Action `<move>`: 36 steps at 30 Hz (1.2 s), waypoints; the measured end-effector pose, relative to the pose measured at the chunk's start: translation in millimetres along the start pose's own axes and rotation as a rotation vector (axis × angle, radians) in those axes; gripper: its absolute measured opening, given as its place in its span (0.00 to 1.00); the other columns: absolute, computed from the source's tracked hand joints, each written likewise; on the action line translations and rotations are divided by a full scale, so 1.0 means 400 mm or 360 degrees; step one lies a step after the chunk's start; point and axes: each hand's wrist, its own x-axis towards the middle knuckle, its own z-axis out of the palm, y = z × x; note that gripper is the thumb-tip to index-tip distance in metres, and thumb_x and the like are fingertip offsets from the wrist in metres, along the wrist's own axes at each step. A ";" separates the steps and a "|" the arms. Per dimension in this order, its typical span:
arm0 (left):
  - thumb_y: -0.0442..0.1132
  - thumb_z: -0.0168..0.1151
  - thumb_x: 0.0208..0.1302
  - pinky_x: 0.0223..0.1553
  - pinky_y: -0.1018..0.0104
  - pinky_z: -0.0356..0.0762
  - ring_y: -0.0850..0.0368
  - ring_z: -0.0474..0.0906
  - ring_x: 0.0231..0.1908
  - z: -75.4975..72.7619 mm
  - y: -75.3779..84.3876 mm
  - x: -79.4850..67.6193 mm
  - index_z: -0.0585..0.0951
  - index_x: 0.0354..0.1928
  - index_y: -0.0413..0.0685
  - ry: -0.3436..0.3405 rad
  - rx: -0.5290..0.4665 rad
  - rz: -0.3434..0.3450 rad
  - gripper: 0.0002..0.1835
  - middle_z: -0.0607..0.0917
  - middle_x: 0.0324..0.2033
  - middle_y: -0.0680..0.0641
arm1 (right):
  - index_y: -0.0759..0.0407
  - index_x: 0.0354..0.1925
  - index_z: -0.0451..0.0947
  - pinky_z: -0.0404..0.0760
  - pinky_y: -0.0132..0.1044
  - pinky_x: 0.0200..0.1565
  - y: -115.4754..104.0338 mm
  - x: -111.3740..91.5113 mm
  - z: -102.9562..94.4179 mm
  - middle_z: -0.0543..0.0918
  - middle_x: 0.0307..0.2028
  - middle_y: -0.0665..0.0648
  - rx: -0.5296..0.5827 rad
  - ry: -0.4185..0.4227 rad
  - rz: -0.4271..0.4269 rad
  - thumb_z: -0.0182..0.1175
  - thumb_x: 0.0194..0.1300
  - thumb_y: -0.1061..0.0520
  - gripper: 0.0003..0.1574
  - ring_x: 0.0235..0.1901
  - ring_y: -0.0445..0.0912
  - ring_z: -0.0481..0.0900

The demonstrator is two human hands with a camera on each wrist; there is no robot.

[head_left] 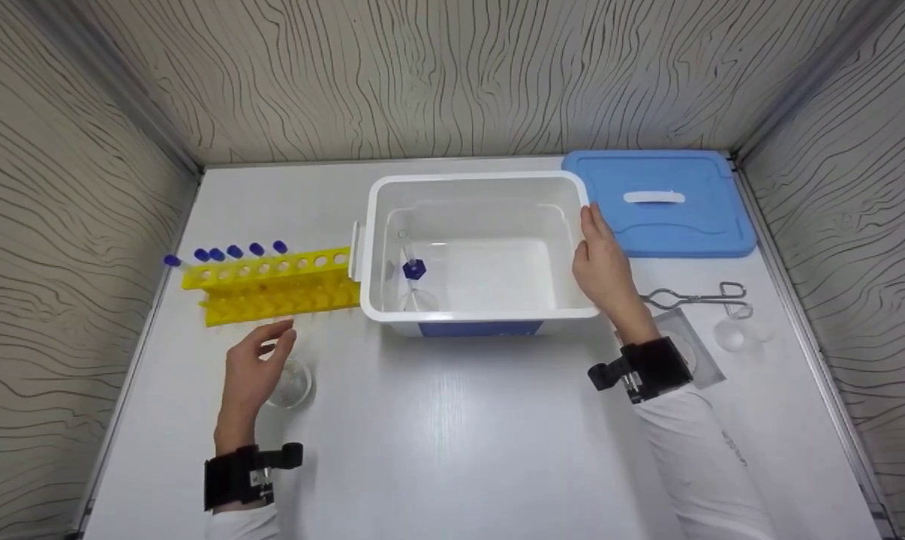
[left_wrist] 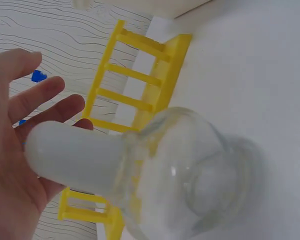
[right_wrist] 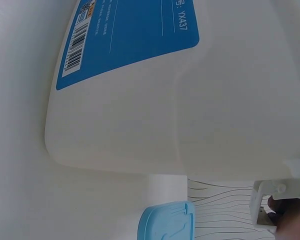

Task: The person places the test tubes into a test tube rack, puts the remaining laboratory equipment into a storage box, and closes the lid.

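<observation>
My right hand (head_left: 605, 270) grips the right rim of a white plastic storage box (head_left: 479, 316), its fingers at the side handle (right_wrist: 275, 189). Inside, against the left wall, lie a slim clear piece with a blue hexagonal base (head_left: 414, 269) and clear glassware (head_left: 419, 301). My left hand (head_left: 254, 367) is beside a glass alcohol lamp (left_wrist: 185, 175) that stands on the table. Its frosted cap (left_wrist: 75, 155) overlaps the palm in the left wrist view, with the fingers loosely bent and spread around it. Beyond that hand is a yellow test tube rack (head_left: 272, 307).
Several blue-capped tubes (head_left: 234, 251) stand in the rack's back row. A blue lid (head_left: 670, 225) lies at the back right. Metal crucible tongs (head_left: 693, 299), a grey square sheet (head_left: 704, 360) and small clear glassware (head_left: 732, 334) lie right of the box.
</observation>
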 end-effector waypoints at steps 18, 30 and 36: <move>0.57 0.53 0.72 0.60 0.52 0.79 0.50 0.80 0.57 0.072 -0.006 0.025 0.83 0.56 0.45 0.0030 -0.0081 0.0008 0.25 0.86 0.54 0.43 | 0.72 0.75 0.49 0.54 0.58 0.76 0.002 0.002 -0.004 0.47 0.77 0.70 -0.0018 0.0010 0.0003 0.39 0.72 0.66 0.36 0.76 0.65 0.49; 0.64 0.52 0.70 0.61 0.53 0.78 0.50 0.80 0.54 0.152 0.064 0.098 0.82 0.57 0.48 -0.0077 -0.0133 0.0076 0.30 0.86 0.54 0.44 | 0.72 0.75 0.49 0.54 0.59 0.75 0.003 -0.004 -0.001 0.48 0.77 0.72 -0.0001 0.0014 0.0010 0.38 0.72 0.66 0.36 0.76 0.65 0.49; 0.62 0.58 0.67 0.66 0.51 0.73 0.51 0.76 0.61 0.141 0.051 0.080 0.79 0.61 0.50 -0.0064 -0.0154 0.0174 0.30 0.83 0.59 0.46 | 0.72 0.75 0.49 0.55 0.58 0.75 0.002 0.001 0.000 0.47 0.77 0.71 0.0007 0.0011 -0.0002 0.38 0.72 0.66 0.35 0.76 0.65 0.49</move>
